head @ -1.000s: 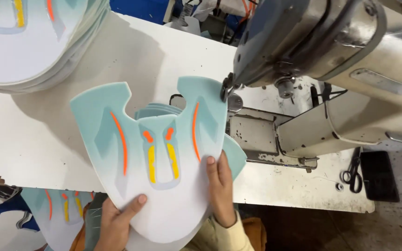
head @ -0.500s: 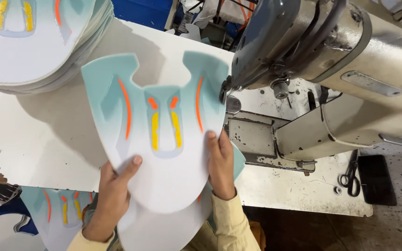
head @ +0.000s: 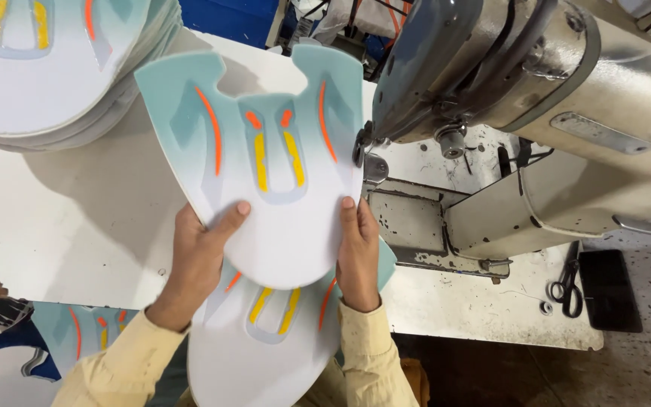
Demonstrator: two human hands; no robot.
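A: Left first?
B: Your left hand (head: 199, 260) pinches the flat white-and-teal shoe-upper panel (head: 265, 162), thumb on top.
A: Right?
B: Your right hand (head: 358, 252) clamps its lower edge, steering it beside the grey industrial sewing machine (head: 521, 83), over another panel (head: 265, 339).

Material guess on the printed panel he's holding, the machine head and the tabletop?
Printed panel, held by the left hand and right hand: looks like thin flexible synthetic sheet, matte white fading to teal, with orange and yellow stripes that seem printed or bonded; exact material unclear. Machine head: metal, painted grey-beige, worn and smudged. Tabletop: smooth white laminate by the look, stained near the machine.
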